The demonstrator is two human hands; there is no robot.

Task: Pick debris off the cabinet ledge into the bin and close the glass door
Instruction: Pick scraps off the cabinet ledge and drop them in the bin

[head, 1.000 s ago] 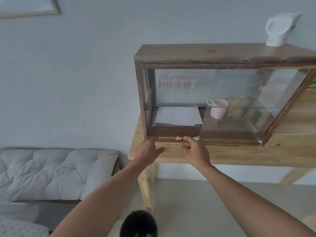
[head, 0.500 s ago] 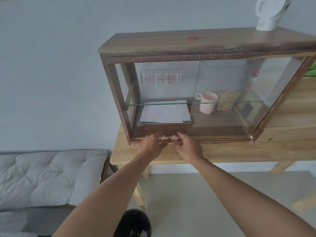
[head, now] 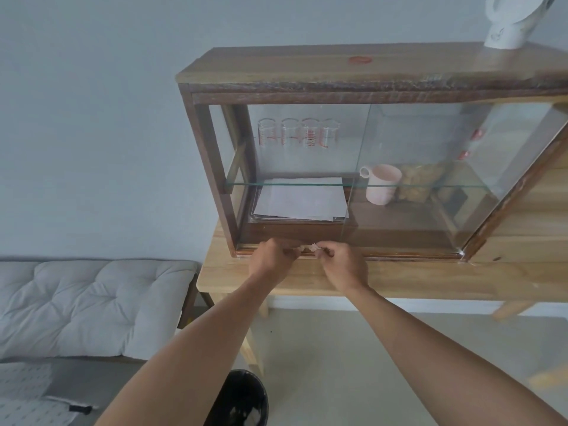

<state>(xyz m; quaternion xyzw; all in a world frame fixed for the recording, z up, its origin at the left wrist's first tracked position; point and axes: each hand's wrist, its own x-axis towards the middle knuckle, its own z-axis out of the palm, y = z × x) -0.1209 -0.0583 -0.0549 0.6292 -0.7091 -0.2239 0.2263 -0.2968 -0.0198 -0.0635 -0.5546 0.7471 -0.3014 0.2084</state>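
Note:
A wooden cabinet [head: 212, 167] with glass sides stands on a light wooden table [head: 430, 279]. Its sliding glass door [head: 436, 192] covers the right half, and the left half is open. Pale, crumpled debris [head: 309, 248] lies on the cabinet's front ledge. My left hand [head: 272, 261] and my right hand [head: 344, 265] meet at the ledge, fingers curled and pinching the debris from both sides. A black bin [head: 242, 398] stands on the floor below, between my forearms.
Inside the cabinet are several glasses [head: 298, 132], a stack of papers [head: 302, 199] and a pink mug [head: 382, 184]. A white kettle [head: 510, 20] stands on top. A grey tufted cushion bench [head: 89, 302] lies to the left.
Both hands have closed in from apart to touching the debris on the ledge. The view has moved nearer to the cabinet and to the right.

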